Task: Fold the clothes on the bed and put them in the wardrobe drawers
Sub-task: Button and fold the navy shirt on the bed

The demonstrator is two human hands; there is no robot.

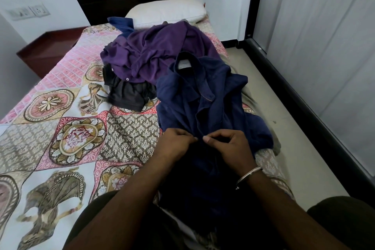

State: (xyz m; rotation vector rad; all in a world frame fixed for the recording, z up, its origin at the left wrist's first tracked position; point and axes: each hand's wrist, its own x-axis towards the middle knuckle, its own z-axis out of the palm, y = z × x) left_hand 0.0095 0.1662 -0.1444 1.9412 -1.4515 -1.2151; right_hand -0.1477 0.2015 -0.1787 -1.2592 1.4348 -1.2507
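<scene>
A navy blue collared cotton shirt (205,97) lay lengthwise on the patterned pink and beige quilted bedspread (67,119), collar away from the person. The left hand (175,143) and the right hand (229,146), which wore a thin silver metal bangle (248,176), pinched its front placket side by side. Behind lay a crumpled purple shirt (154,50), a dark grey garment (127,93) and a white pillow (166,12).
</scene>
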